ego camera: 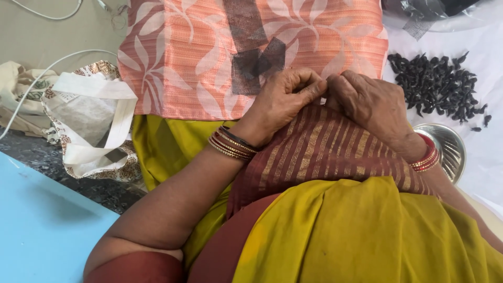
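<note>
Centre frame: left hand (283, 102) and right hand (367, 102) meet fingertip to fingertip, both pinched closed on something too small to make out, over the maroon gold-striped cloth (319, 152) on the lap. Orange leaf-print fabric (209, 47) lies above. Pile of small black pieces (437, 86) upper right; steel bowl (453, 149) right edge.

My left hand (280, 102) and my right hand (369, 105) met in front of me, fingertips touching each other. Both hands were curled, the fingers bent and pinched together, knuckles up. My left forearm came in bare from the lower left; both wrists were bent.
</note>
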